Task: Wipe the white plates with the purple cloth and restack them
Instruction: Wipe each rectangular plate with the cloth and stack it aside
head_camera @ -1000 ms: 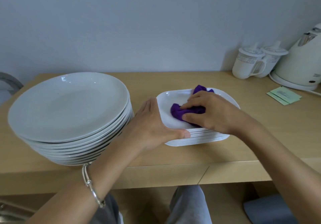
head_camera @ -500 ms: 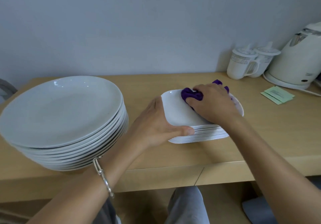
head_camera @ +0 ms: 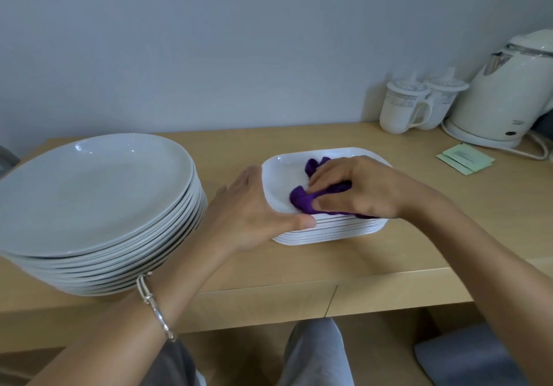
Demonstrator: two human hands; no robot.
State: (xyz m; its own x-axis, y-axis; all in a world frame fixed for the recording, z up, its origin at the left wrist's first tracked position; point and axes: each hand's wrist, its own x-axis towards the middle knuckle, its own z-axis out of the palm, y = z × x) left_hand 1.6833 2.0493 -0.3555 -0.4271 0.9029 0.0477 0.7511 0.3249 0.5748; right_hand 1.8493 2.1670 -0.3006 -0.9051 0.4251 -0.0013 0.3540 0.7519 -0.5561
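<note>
At far left, round plates [head_camera: 89, 194]: a tall stack of wide, shallow dishes with a glossy pale glaze. They stand on the wooden table [head_camera: 389, 266], probably to keep them out of the wiping hand's way. Whether they are wiped or waiting, I cannot tell.
Left hand [head_camera: 251, 209]: unclenched, with straight fingers against the left edge of the rectangular plates [head_camera: 329, 234] and the thumb along their near rim. It appears to brace the pile against sliding. A silver bracelet [head_camera: 155, 311] circles the wrist.
Rectangular plates: a low stack near the table's middle, white and round-cornered, with rims nested closely. The glaze is smooth and likely slippery.
Purple cloth [head_camera: 302, 201]: soft, fuzzy and bunched, pressed into the near part of the top plate's well.
Right hand [head_camera: 359, 188]: fingers and thumb are curled round the cloth, bearing down. The bunching probably gives a firmer pad.
Mugs [head_camera: 401, 107]: two, white and lidded, against the wall, well apart from the work.
Packets [head_camera: 465, 162]: flat, pale green paper.
Kettle [head_camera: 505, 95]: cream plastic, sitting on its base.
</note>
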